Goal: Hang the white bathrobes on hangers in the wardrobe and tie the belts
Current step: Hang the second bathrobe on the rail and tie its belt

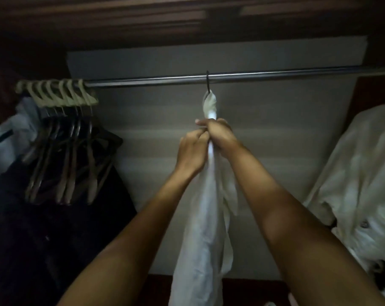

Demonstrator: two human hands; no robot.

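Bathrobe hangs from the rail, bunched in both clenched grips, left hand just below right hand.

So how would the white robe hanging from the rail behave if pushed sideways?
Probably floppy: the robe bunches into folds where both hands grip it. It hangs from one hook on the rail, so it would likely swing or slide.

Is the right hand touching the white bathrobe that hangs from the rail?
Touching. The head view shows the right hand with fingers curled round the gathered bathrobe just below its hanger hook; no gap shows.
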